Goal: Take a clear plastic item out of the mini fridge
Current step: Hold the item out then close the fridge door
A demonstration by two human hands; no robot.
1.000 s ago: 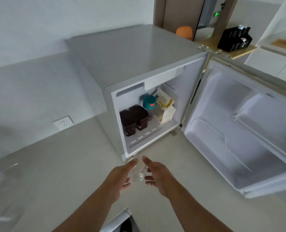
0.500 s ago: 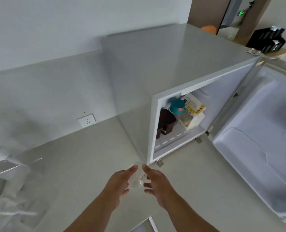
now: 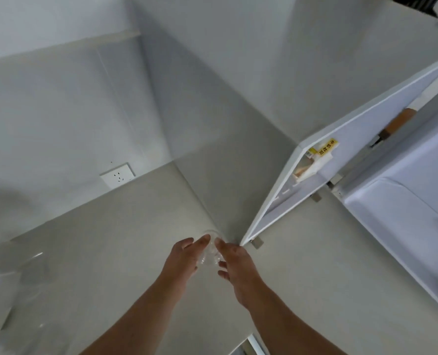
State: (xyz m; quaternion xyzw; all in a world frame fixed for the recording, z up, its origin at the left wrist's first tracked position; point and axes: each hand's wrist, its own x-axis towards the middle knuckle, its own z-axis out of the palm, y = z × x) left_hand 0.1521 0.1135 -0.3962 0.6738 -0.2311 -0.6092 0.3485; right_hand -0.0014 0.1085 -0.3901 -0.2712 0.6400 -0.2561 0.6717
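The clear plastic item [image 3: 211, 253], barely discernible, is pinched between left hand [image 3: 184, 260] and right hand [image 3: 238, 267] fingers; mini fridge [image 3: 315, 139] at two o'clock shows only a yellow-labelled package [image 3: 315, 160].

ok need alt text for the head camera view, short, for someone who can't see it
Two bare hands, left hand and right hand, hold a small clear plastic cup between them above a pale beige countertop. To the right a white mini fridge stands with its white door open; a yellow-labelled carton shows inside.
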